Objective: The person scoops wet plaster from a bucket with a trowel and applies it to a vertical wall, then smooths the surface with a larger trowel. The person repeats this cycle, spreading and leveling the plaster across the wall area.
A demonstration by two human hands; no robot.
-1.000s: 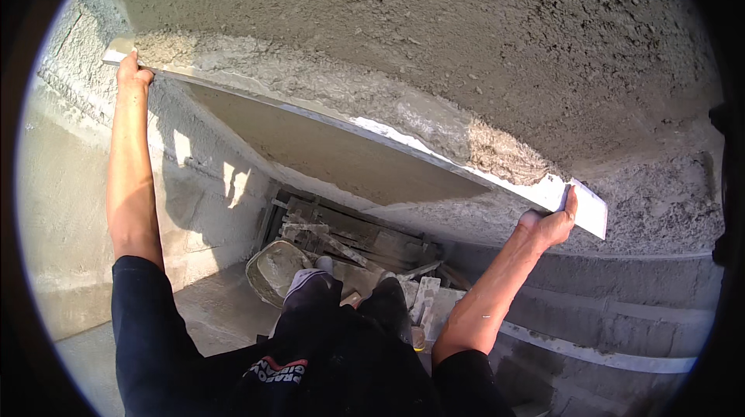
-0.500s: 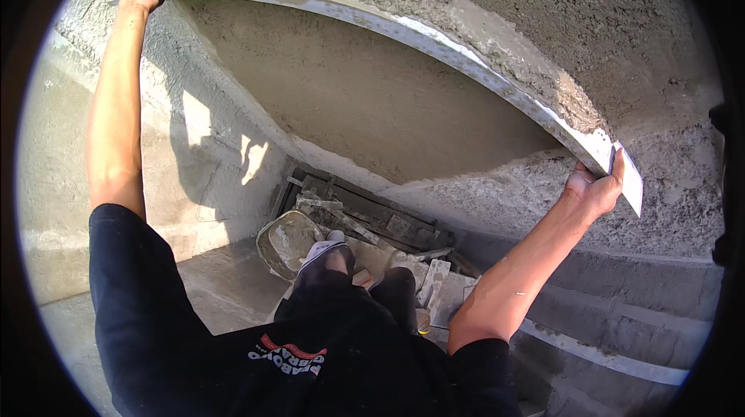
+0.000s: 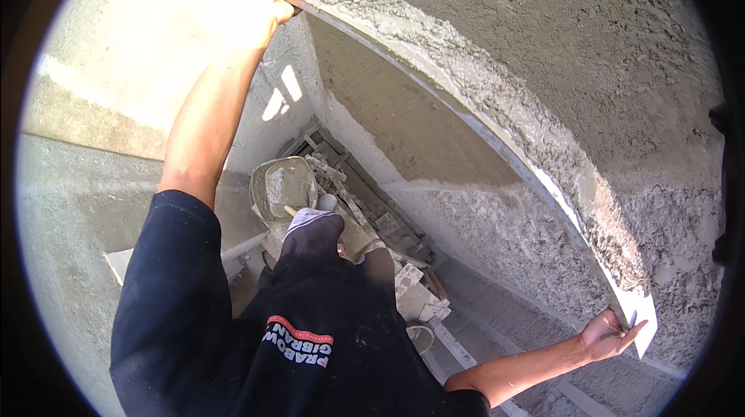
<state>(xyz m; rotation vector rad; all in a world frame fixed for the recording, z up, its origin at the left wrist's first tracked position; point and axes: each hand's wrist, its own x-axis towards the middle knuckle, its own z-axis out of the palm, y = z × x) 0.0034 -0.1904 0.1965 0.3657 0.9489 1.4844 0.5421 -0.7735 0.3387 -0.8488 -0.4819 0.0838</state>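
A long metal screed straightedge (image 3: 508, 155) lies against the plastered wall (image 3: 419, 118), slanting from upper left to lower right. My left hand (image 3: 273, 12) is closed around its upper end, where bright sunlight washes out part of the view. Down at the lower right, my right hand (image 3: 605, 335) grips the other end, thumb and fingers at its pale tip. Wet grey mortar (image 3: 473, 68) is heaped in a thick ridge all along the straightedge's upper edge. Below it the wall is smoother, with a rough, paler coat (image 3: 497, 219) lower down.
Beneath me stand a mortar-filled tub (image 3: 259, 193), a small pale cup (image 3: 327, 202) and mortar-splashed boards (image 3: 419, 301). Another bucket (image 3: 421, 338) sits right of my legs. A side wall (image 3: 85, 114) rises at the left, and long ledges cross the lower right.
My view has turned, so the straightedge now slants more steeply. Its right end and my right hand appear lower; my left hand appears farther right. The mortar ridge along it looks thicker.
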